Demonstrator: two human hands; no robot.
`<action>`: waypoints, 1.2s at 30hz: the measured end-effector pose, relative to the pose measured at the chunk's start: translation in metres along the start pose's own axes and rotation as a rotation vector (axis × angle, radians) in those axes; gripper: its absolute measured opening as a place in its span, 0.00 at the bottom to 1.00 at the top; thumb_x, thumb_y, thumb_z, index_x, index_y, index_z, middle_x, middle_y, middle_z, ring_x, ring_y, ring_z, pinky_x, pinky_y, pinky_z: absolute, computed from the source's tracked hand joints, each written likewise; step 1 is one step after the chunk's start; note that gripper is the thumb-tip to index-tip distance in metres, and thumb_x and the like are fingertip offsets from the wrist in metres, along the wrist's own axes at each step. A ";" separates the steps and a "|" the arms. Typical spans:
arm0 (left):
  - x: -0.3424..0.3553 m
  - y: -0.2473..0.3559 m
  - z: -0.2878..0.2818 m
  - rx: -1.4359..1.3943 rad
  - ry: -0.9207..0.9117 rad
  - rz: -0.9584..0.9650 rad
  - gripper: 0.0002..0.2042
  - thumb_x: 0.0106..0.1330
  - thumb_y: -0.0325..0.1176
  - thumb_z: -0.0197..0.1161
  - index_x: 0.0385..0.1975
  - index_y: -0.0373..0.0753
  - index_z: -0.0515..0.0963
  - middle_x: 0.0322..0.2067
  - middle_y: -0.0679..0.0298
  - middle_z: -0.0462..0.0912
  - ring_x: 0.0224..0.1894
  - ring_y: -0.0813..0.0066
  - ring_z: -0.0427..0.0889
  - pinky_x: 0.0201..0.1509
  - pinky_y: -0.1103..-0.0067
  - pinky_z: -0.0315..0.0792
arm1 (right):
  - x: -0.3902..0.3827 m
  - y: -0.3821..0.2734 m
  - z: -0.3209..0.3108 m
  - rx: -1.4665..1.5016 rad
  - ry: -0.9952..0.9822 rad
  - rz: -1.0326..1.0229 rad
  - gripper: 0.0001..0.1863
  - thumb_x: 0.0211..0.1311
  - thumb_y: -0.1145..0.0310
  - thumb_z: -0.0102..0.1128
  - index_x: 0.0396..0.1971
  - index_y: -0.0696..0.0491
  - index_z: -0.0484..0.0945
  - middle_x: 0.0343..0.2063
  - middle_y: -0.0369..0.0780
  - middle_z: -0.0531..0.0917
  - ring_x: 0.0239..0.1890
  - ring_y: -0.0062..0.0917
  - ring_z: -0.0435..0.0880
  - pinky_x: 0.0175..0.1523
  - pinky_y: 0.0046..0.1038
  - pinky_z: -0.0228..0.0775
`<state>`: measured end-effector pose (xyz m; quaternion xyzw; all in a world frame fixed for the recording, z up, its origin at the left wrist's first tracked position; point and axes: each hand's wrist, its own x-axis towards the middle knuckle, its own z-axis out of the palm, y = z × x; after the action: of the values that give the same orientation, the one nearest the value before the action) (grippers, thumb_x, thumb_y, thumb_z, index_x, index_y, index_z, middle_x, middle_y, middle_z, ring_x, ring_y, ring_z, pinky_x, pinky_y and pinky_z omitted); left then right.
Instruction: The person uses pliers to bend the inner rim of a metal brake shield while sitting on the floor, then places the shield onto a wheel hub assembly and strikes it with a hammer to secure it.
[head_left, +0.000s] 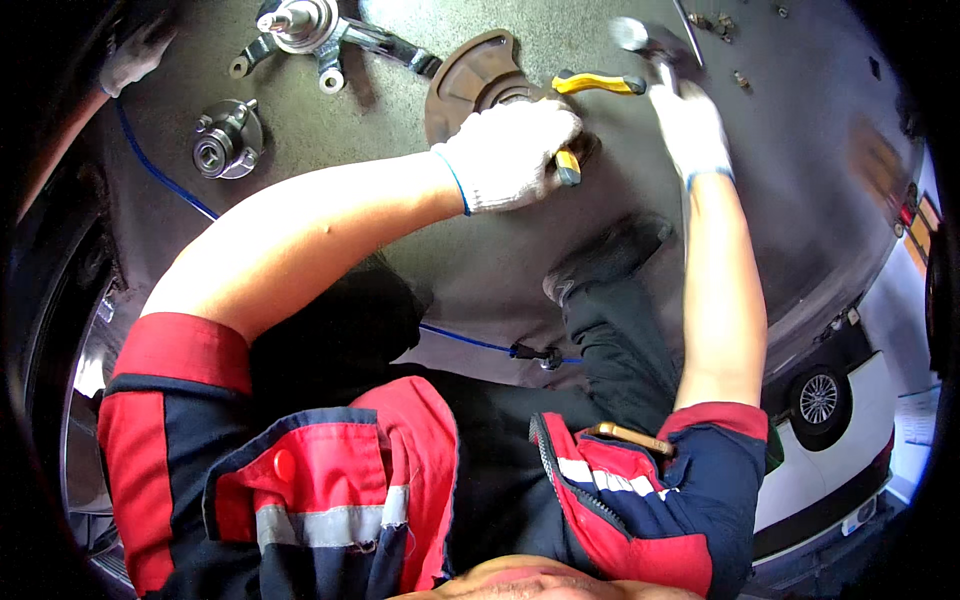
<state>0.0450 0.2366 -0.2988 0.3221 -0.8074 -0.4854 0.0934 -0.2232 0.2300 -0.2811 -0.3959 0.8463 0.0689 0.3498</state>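
Note:
My left hand [508, 150], in a white knit glove, is closed round a tool whose yellow-and-black handle end [568, 167] sticks out by the fingers. The rest of that tool is hidden by the hand. A rusty brown brake dust shield [478, 75] lies on the floor just beyond the glove. Beside its right edge is another yellow-and-black handle [598, 84], curved like one from pliers; whether both belong to one tool I cannot tell. My gloved right hand [690, 130] grips a hammer [634, 36], raised and blurred by motion.
A steering knuckle [300, 30] lies at the far left, with a wheel hub [228, 140] nearer. A gloved hand of another person [137, 55] shows at the left edge. A thin metal rod [689, 32] and several small fasteners [725, 25] lie far right. A blue hose [160, 170] crosses the floor.

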 end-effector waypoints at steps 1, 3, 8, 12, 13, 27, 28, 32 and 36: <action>0.000 -0.001 -0.004 -0.019 -0.014 -0.011 0.15 0.61 0.35 0.66 0.46 0.39 0.78 0.45 0.52 0.83 0.47 0.47 0.84 0.52 0.61 0.80 | -0.015 0.000 -0.009 0.067 -0.005 0.031 0.22 0.66 0.53 0.61 0.45 0.58 0.81 0.36 0.49 0.84 0.41 0.37 0.85 0.50 0.38 0.75; -0.002 0.003 -0.013 -0.017 -0.054 -0.073 0.15 0.61 0.35 0.66 0.46 0.39 0.78 0.44 0.51 0.83 0.47 0.47 0.84 0.51 0.61 0.80 | -0.057 0.010 -0.031 0.235 -0.113 0.132 0.19 0.69 0.54 0.63 0.42 0.57 0.82 0.30 0.43 0.82 0.33 0.28 0.82 0.39 0.31 0.75; -0.001 -0.006 -0.009 -0.012 -0.044 0.034 0.15 0.62 0.36 0.65 0.46 0.38 0.78 0.43 0.49 0.82 0.45 0.46 0.84 0.48 0.60 0.81 | -0.171 0.016 -0.057 1.241 -0.558 0.408 0.16 0.68 0.62 0.65 0.47 0.59 0.79 0.34 0.40 0.85 0.32 0.29 0.85 0.35 0.26 0.78; -0.001 -0.008 -0.010 -0.027 -0.078 -0.018 0.16 0.62 0.38 0.66 0.46 0.38 0.78 0.44 0.49 0.82 0.45 0.46 0.84 0.48 0.59 0.80 | -0.207 -0.020 -0.045 0.593 -0.373 -0.351 0.20 0.59 0.70 0.73 0.48 0.63 0.79 0.39 0.47 0.88 0.39 0.34 0.90 0.45 0.32 0.82; 0.000 -0.010 -0.004 -0.033 -0.053 0.008 0.16 0.62 0.38 0.66 0.46 0.38 0.78 0.43 0.49 0.82 0.45 0.46 0.84 0.48 0.59 0.80 | -0.210 -0.015 -0.042 0.462 -0.377 -0.449 0.20 0.57 0.71 0.74 0.47 0.63 0.80 0.38 0.48 0.88 0.39 0.36 0.90 0.46 0.33 0.82; -0.001 -0.008 -0.011 -0.005 -0.105 0.021 0.13 0.63 0.35 0.62 0.46 0.41 0.78 0.37 0.52 0.83 0.40 0.50 0.84 0.45 0.60 0.80 | -0.196 -0.023 -0.028 0.224 -0.336 -0.527 0.22 0.50 0.69 0.78 0.43 0.60 0.78 0.32 0.49 0.86 0.37 0.40 0.90 0.44 0.35 0.81; -0.006 -0.011 -0.004 0.013 -0.050 0.067 0.15 0.62 0.36 0.62 0.47 0.41 0.78 0.37 0.52 0.83 0.41 0.50 0.84 0.46 0.60 0.80 | -0.202 -0.023 -0.027 0.261 -0.331 -0.514 0.22 0.50 0.69 0.79 0.42 0.60 0.78 0.32 0.48 0.86 0.36 0.38 0.90 0.43 0.36 0.81; 0.000 -0.009 -0.003 0.004 -0.098 0.039 0.16 0.62 0.37 0.64 0.49 0.40 0.78 0.44 0.52 0.82 0.46 0.50 0.84 0.47 0.60 0.80 | -0.202 0.002 -0.043 1.427 -0.841 0.351 0.24 0.67 0.58 0.64 0.55 0.59 0.77 0.45 0.49 0.86 0.43 0.38 0.89 0.50 0.36 0.82; -0.002 -0.004 -0.008 0.012 -0.080 -0.001 0.17 0.60 0.35 0.65 0.49 0.40 0.78 0.41 0.50 0.83 0.45 0.49 0.84 0.48 0.61 0.80 | -0.180 0.014 -0.060 1.843 -0.679 0.554 0.30 0.71 0.45 0.51 0.54 0.59 0.73 0.34 0.45 0.80 0.29 0.32 0.80 0.35 0.33 0.76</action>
<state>0.0519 0.2303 -0.2977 0.3034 -0.8133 -0.4930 0.0588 -0.1859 0.3277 -0.1226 0.2774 0.4881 -0.4224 0.7117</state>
